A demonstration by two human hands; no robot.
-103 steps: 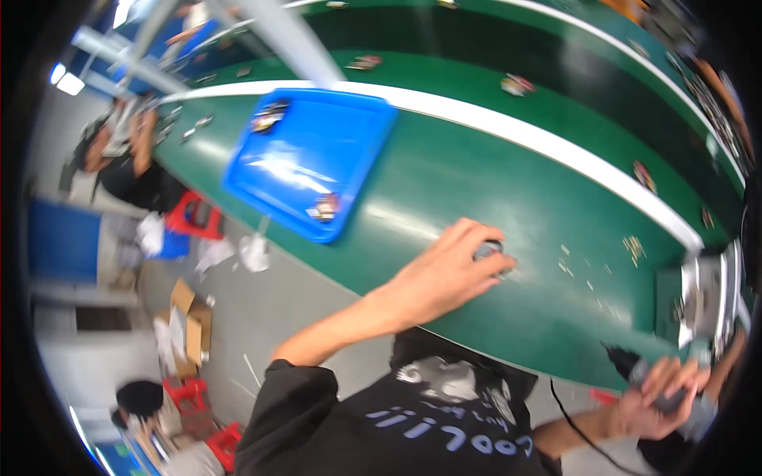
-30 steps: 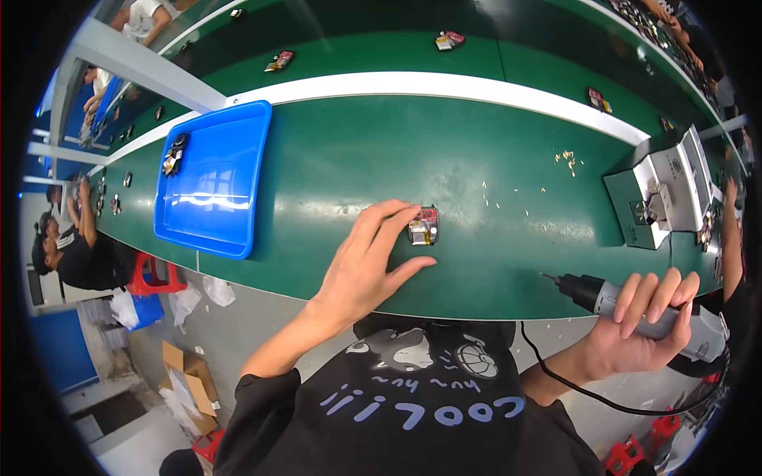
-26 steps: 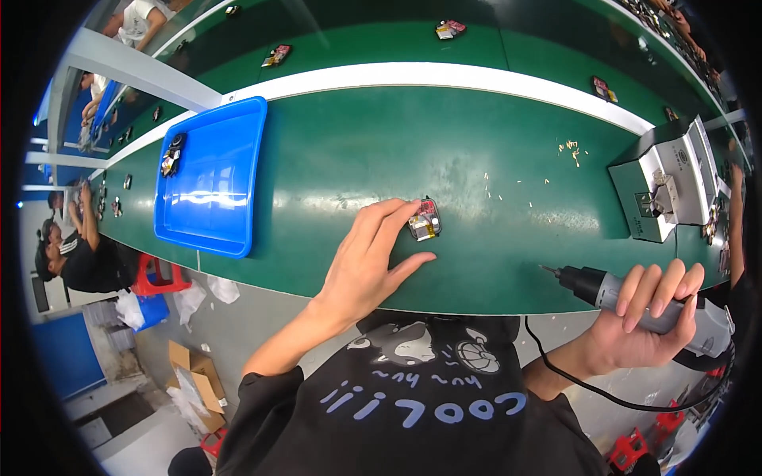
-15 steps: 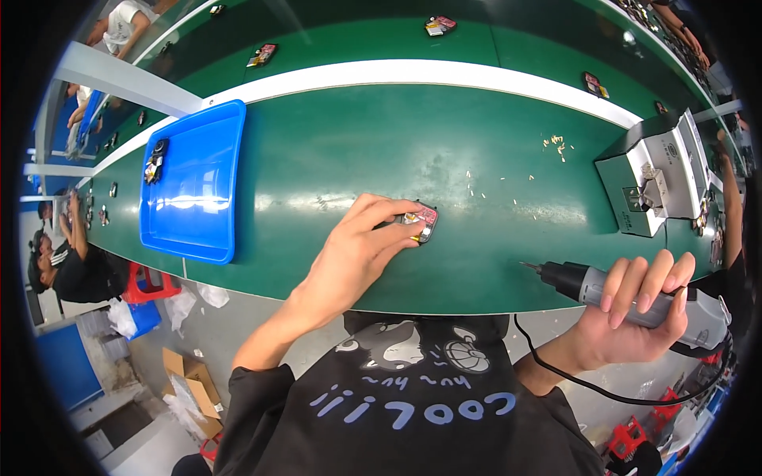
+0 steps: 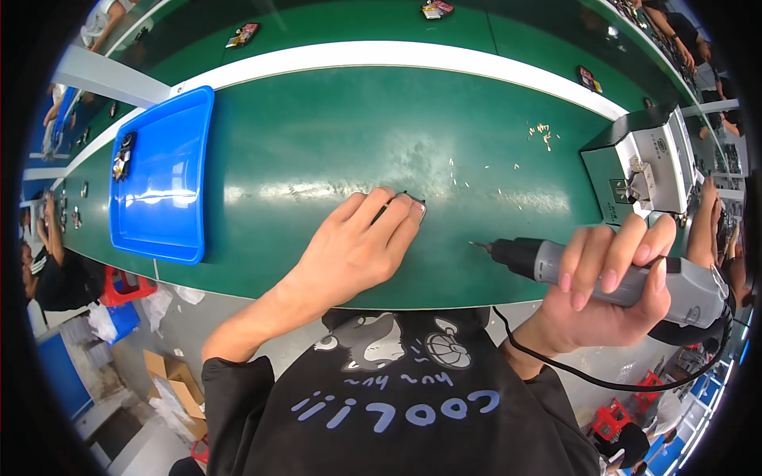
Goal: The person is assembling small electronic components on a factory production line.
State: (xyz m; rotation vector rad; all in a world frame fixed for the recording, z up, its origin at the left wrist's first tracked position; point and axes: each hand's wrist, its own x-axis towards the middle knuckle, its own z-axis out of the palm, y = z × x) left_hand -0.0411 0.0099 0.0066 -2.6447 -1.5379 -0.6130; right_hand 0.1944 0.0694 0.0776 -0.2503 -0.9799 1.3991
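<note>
My left hand [image 5: 357, 238] lies over a small dark-edged electronic unit [image 5: 421, 209] on the green bench [image 5: 317, 143], its fingers closed on it. Most of the unit is hidden; only a bit of its right end shows past the fingertips. In my right hand [image 5: 599, 305] is a grey and black electric screwdriver [image 5: 524, 259], fingers wrapped round its body. The bit points left toward the unit and is apart from it. A black cord [image 5: 583, 382] loops below my right wrist.
Small screws [image 5: 541, 131] lie scattered at the bench's back right, beside a grey-white boxy screw feeder [image 5: 647, 159]. On the left sits a blue tray [image 5: 198, 174] holding a dark assembly [image 5: 123, 156]. Behind a white rail [image 5: 381, 54], more units rest on a green surface.
The screwdriver in my right hand has come left, closer to the unit. My left hand has shifted and now covers more of the unit, whose red and yellow face showed before.
</note>
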